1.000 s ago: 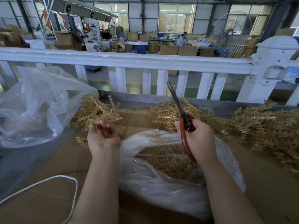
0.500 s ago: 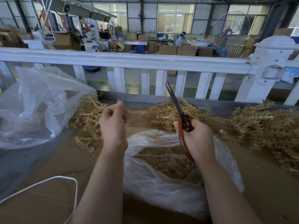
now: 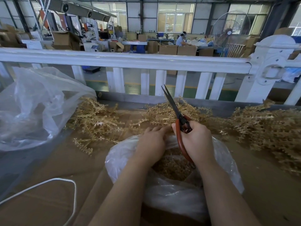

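Both bare forearms reach forward, side by side. The left hand lies palm down, its fingers stretched ahead and seemingly straight, the tips just beside the right thumb. The right hand is curled tight, gripping scissors.

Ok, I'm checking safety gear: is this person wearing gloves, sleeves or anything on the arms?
No. The left hand and right hand are bare, no gloves, rings or watch visible; the left forearm and right forearm are uncovered, no sleeve in view.
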Tool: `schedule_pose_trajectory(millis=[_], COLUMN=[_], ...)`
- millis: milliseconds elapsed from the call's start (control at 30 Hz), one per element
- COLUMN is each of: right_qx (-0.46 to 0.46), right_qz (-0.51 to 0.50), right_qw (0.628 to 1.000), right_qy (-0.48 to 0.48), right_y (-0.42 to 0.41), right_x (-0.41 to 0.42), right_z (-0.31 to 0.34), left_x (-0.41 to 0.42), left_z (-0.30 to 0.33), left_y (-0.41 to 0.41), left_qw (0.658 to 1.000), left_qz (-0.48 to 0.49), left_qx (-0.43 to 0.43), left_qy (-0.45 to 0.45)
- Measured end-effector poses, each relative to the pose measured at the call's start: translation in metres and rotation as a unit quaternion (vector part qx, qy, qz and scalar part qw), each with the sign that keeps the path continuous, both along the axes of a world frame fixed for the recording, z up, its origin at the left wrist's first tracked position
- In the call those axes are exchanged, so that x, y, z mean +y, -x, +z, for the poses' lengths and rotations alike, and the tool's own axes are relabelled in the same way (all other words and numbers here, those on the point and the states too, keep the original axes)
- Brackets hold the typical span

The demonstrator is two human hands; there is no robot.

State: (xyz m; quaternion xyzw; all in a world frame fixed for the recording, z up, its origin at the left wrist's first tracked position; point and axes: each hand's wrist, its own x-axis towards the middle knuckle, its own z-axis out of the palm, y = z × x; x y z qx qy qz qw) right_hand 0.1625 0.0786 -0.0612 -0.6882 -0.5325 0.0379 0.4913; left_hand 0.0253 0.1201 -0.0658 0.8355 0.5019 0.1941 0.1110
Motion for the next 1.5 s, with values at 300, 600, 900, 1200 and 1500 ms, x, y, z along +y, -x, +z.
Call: schedule_pose_trajectory(millis=[300,600,900,1200,1500], right_qx=[-0.023,-0.039,-0.051,-0.029,-0.006], right_qz=[-0.004,-0.005,-0.016,-0.022,-0.011], right_qw=[1.000,0.997,0.996,0.997,0.998], right_qy=[0.021,0.059,0.071,0.068,0.060], right_y=[0.000,0.001,0.003,0.004,0.003], right_x=[0.000,-0.001,-0.001,-0.002,-0.003], right_z=[0.000,0.002,0.003,0.005,0.005], left_x=[0.000,0.000,-0.002,0.002,-0.001], left_z=[0.002,0.001,0.000,0.003,0.017], left_y=[-0.001,-0.002,-0.003,0.003,0.007], left_qw=[0.990,0.997,0.993,0.973,0.906], left_qz=[0.062,0.035,0.023,0.131,0.161], left_qx=[-0.125,-0.070,-0.092,-0.172,-0.388], left_qy=[-0.027,-0.018,-0.065,-0.075,-0.059])
